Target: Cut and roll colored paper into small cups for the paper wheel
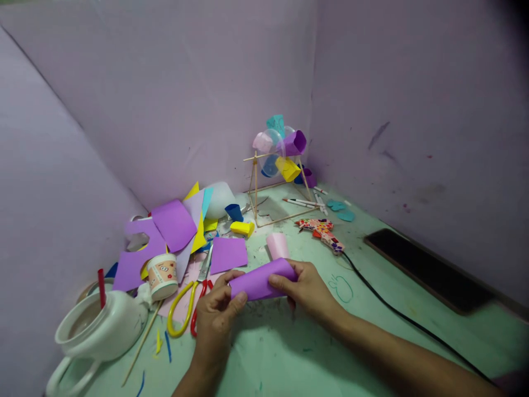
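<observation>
Both my hands hold a rolled purple paper tube (261, 279) just above the green tabletop (289, 353). My left hand (215, 317) pinches its left end with thumb and fingers. My right hand (306, 286) wraps over its right end. A pink paper cone (277, 245) stands just behind the tube. Yellow and red scissors (190, 300) lie to the left of my left hand. A flat purple sheet (228, 253) lies behind them.
A stick-frame wheel with coloured paper cups (278, 154) stands in the back corner. A patterned glue gun (324, 231) with a black cord (397, 314) lies at right, near a dark phone (430, 267). Paper scraps (173, 226), a small paper cup (162, 274) and a white pot (103, 325) crowd the left.
</observation>
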### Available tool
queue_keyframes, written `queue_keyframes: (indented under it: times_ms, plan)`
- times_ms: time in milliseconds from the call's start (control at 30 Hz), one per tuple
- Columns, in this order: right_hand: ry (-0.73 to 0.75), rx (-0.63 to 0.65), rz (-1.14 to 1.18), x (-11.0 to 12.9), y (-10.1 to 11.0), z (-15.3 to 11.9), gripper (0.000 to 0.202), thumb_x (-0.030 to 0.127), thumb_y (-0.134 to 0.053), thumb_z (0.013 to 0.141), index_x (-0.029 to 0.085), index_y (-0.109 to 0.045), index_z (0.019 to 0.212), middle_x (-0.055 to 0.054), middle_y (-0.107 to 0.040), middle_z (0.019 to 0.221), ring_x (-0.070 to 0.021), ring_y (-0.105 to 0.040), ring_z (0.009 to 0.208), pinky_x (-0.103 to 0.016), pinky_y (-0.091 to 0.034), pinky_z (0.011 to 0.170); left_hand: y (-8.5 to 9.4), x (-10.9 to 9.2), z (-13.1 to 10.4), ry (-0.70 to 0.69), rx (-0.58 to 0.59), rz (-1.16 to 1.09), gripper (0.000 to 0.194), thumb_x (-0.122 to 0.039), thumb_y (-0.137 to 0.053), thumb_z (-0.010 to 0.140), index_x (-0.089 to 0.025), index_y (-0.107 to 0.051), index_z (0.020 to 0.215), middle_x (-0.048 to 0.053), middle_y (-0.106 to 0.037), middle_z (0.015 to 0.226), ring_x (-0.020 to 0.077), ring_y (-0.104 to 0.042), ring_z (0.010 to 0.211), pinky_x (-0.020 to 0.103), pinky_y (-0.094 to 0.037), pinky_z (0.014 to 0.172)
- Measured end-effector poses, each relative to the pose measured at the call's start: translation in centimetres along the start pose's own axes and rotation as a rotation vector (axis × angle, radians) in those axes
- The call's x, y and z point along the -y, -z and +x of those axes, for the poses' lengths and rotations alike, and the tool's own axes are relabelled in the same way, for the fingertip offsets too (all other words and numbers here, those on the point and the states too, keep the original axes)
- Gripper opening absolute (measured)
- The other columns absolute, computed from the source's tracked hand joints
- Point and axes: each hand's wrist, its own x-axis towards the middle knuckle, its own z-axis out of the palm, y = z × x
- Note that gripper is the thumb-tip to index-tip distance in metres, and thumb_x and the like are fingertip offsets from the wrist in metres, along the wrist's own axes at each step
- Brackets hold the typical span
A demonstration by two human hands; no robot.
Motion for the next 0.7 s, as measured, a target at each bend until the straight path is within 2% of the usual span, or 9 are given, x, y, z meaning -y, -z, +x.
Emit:
queue_keyframes:
  times_ms: [167, 267, 400, 467, 533, 633, 700]
  plan:
    - [0.041, -0.054, -0.019, 0.0, 0.1, 0.2, 0.016, 0.026, -0.067, 0.062, 0.011, -0.06, 0.062, 0.003, -0.053, 0.054, -0.0079, -0.046, 0.051, -0.021, -0.04, 0.049, -0.2, -0.3, -0.2, 0.049, 0.067, 0.004, 0.018, -0.031, -0.07, 0.066, -0.015, -0.067, 0.058, 0.009, -0.061, 0.1, 0.0244, -0.056, 0.09, 0.027, -0.044, 0.071]
    - [0.013, -0.043, -0.018, 0.0, 0.1, 0.2, 0.018, 0.027, -0.068, 0.062, 0.012, -0.059, 0.062, 0.004, -0.051, 0.051, -0.0072, -0.043, 0.046, -0.02, -0.039, 0.045, -0.1, -0.3, -0.2, 0.023, 0.034, 0.044, 0.016, -0.029, -0.069, 0.065, -0.016, -0.067, 0.057, 0.009, -0.062, 0.1, 0.0241, -0.056, 0.09, 0.027, -0.045, 0.07]
    - [-0.066, 0.103, 0.129, -0.6, 0.2, 0.5, 0.029, 0.031, -0.074, 0.057, 0.01, -0.063, 0.073, 0.004, -0.053, 0.052, -0.0077, -0.044, 0.04, -0.02, -0.038, 0.034, 0.1, -0.4, -0.1, -0.059, -0.035, 0.129, 0.019, -0.027, -0.068, 0.065, -0.017, -0.062, 0.051, 0.009, -0.065, 0.097, 0.0248, -0.057, 0.092, 0.028, -0.045, 0.072]
    - [-0.081, 0.168, 0.231, -1.0, 0.2, 0.8, 0.036, 0.031, -0.078, 0.053, 0.008, -0.064, 0.077, 0.001, -0.057, 0.057, -0.0094, -0.049, 0.046, -0.019, -0.042, 0.035, 0.0, -0.5, -0.2, -0.089, -0.019, 0.143, 0.02, -0.028, -0.067, 0.067, -0.017, -0.062, 0.051, 0.01, -0.066, 0.097, 0.0254, -0.057, 0.092, 0.028, -0.046, 0.072]
    - [-0.087, 0.159, 0.324, -1.1, 0.3, 1.1, 0.035, 0.029, -0.08, 0.052, 0.007, -0.065, 0.076, -0.001, -0.059, 0.059, -0.0099, -0.052, 0.05, -0.017, -0.044, 0.037, 0.0, -0.5, -0.2, -0.108, 0.007, 0.107, 0.018, -0.03, -0.068, 0.066, -0.016, -0.065, 0.054, 0.01, -0.066, 0.1, 0.0259, -0.058, 0.093, 0.029, -0.047, 0.073]
    - [-0.204, 0.131, 0.557, -1.1, 0.5, 1.5, 0.033, 0.024, -0.082, 0.052, 0.009, -0.065, 0.076, -0.001, -0.061, 0.06, -0.0083, -0.053, 0.049, -0.013, -0.042, 0.035, 0.0, -0.7, -0.3, -0.123, -0.098, -0.012, 0.015, -0.032, -0.067, 0.068, -0.017, -0.07, 0.071, 0.009, -0.064, 0.106, 0.0213, -0.061, 0.086, 0.027, -0.048, 0.07]
    - [-0.31, 0.16, 0.674, -0.9, 0.6, 1.7, 0.033, 0.021, -0.083, 0.051, 0.011, -0.064, 0.077, 0.0, -0.061, 0.06, -0.0075, -0.053, 0.048, -0.012, -0.04, 0.033, 0.1, -0.9, -0.3, -0.1, -0.189, -0.125, 0.022, -0.033, -0.066, 0.071, -0.019, -0.069, 0.087, 0.006, -0.065, 0.096, 0.0152, -0.06, 0.073, 0.024, -0.047, 0.065]
